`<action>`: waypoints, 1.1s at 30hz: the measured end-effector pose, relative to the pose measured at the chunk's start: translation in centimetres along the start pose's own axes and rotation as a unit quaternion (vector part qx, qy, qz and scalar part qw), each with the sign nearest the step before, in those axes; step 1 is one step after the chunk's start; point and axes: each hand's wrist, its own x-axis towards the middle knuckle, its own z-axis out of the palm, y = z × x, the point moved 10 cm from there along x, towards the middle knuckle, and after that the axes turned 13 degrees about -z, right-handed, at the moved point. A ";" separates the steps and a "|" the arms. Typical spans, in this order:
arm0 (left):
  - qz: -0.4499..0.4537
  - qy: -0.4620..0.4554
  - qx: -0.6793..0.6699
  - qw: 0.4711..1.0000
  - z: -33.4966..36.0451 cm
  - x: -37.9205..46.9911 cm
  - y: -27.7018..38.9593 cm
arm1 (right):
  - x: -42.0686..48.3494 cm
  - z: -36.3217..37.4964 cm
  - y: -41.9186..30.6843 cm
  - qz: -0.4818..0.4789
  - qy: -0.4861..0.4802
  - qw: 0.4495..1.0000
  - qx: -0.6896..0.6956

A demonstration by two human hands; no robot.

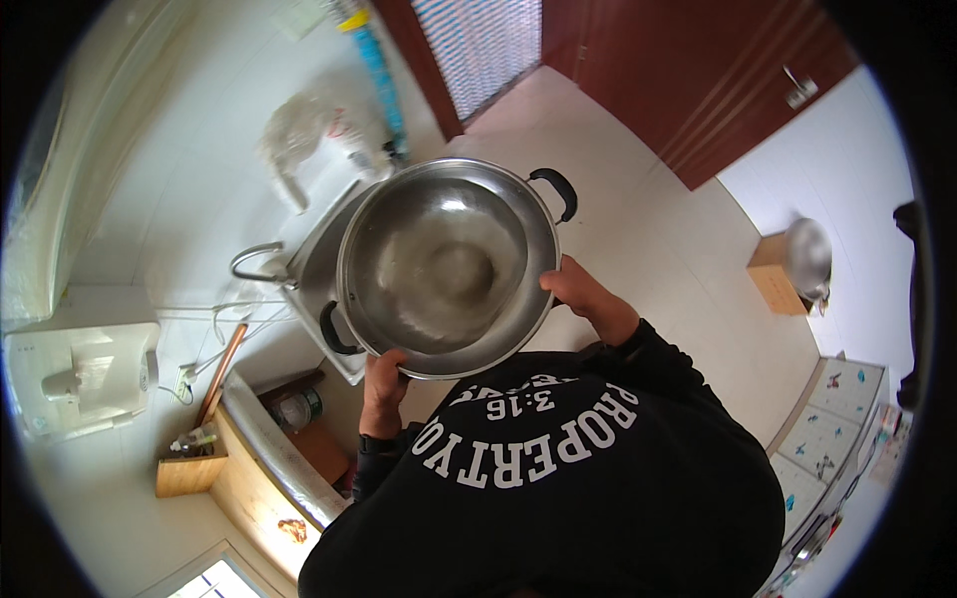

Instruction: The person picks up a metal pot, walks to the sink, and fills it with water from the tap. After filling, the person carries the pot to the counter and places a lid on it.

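A large stainless steel wok (404, 247) with two black loop handles is held up in front of my body, and some water pools inside it. My left hand (385, 389) grips the near rim, thumb over the edge, just beside one handle. On the opposite side my right hand (591, 295) clasps the rim below the other handle. Both sets of fingers are mostly hidden under the wok. Beyond the wok's left side, a metal sink (318, 261) is partly covered by it, with a curved faucet (258, 254) at its edge.
A clear plastic bag (318, 138) lies or hangs past the sink. Brown doors (673, 82) stand at the far side. A cardboard box (770, 276) with a metal bowl (807, 258) is by the right wall. Tiled cabinets (815, 426) run at the right, a wooden counter (247, 478) at the left.
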 end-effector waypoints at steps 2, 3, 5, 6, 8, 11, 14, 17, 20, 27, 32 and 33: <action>0.101 -0.039 0.133 0.985 3.0 0.5 -1.5 | -3.6 -4.7 -0.7 -0.031 0.022 0.999 0.003; 0.156 -0.048 0.189 0.968 4.3 0.5 -2.4 | -5.6 -6.7 -1.8 -0.048 0.032 0.998 -0.008; 0.251 -0.053 0.319 0.912 8.5 0.4 -3.5 | -9.9 -10.8 -4.3 -0.086 0.075 0.993 -0.028; 0.347 -0.050 0.412 0.841 12.8 -1.3 -2.5 | -11.8 -14.1 -3.4 -0.066 0.091 0.992 -0.052; 0.528 -0.053 0.547 0.647 20.8 -5.4 -3.1 | -17.4 -22.0 0.1 0.020 0.237 0.962 -0.133; -0.005 -0.258 0.052 0.965 25.7 -0.5 -10.4 | -23.9 -29.8 1.4 -0.023 0.290 0.937 -0.195; -0.160 -0.112 0.173 0.965 36.3 0.9 -11.6 | -31.3 -36.0 -0.7 -0.037 0.353 0.929 -0.107; -0.167 -0.279 0.157 0.933 51.5 2.8 -13.6 | -39.7 -43.2 -2.0 -0.149 0.438 0.886 -0.041; -0.175 -0.365 0.185 0.896 64.4 1.3 -14.2 | -46.7 -47.9 -3.2 -0.200 0.519 0.831 0.003; -0.219 -0.499 0.294 0.785 89.8 -3.4 -22.9 | -63.0 -56.8 -7.5 -0.313 0.656 0.687 -0.006; -0.208 -0.614 0.406 0.645 106.0 -6.7 -30.2 | -72.9 -61.7 -7.2 -0.162 0.742 0.645 0.085; -0.225 -0.617 0.403 0.637 108.7 -8.7 -31.2 | -74.9 -62.6 -6.6 -0.178 0.760 0.618 0.096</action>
